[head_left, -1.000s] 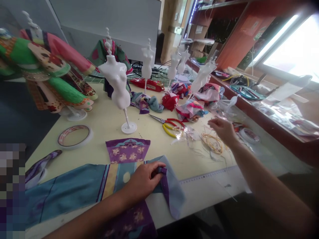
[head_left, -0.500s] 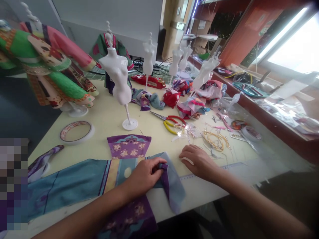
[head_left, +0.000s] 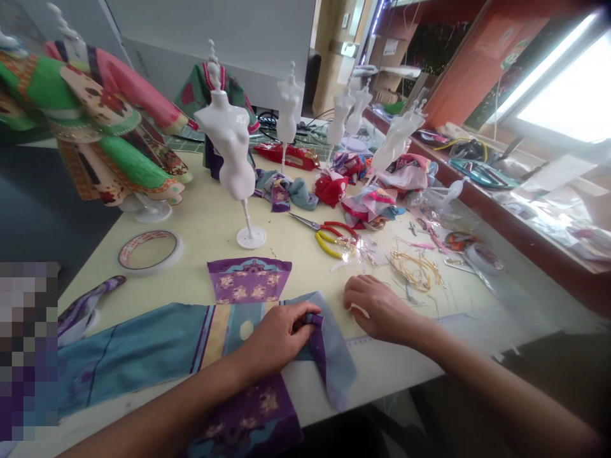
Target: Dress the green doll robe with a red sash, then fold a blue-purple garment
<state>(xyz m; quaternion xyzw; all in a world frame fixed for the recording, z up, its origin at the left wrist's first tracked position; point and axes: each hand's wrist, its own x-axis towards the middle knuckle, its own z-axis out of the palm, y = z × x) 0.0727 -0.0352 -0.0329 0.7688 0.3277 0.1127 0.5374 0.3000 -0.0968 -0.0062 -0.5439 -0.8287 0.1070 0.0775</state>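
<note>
A blue doll robe (head_left: 157, 346) with purple trim lies spread along the near edge of the cream table (head_left: 200, 229). My left hand (head_left: 277, 337) is closed, pinching a purple fold of that robe at its right sleeve. My right hand (head_left: 379, 308) rests on the table just right of the sleeve, fingers curled over something small and white that I cannot make out. A purple patterned cloth piece (head_left: 248, 278) lies flat just beyond my left hand.
A bare white doll mannequin (head_left: 231, 156) stands mid-table, with several more behind it. Dressed mannequins (head_left: 95, 121) stand far left. Red and yellow scissors (head_left: 329, 234), gold cord (head_left: 415, 267), a tape roll (head_left: 149, 250) and fabric scraps (head_left: 367, 191) lie around.
My right hand came back from the gold cord area to the table beside the robe's sleeve and has settled there. My left hand kept its pinch on the fold.
</note>
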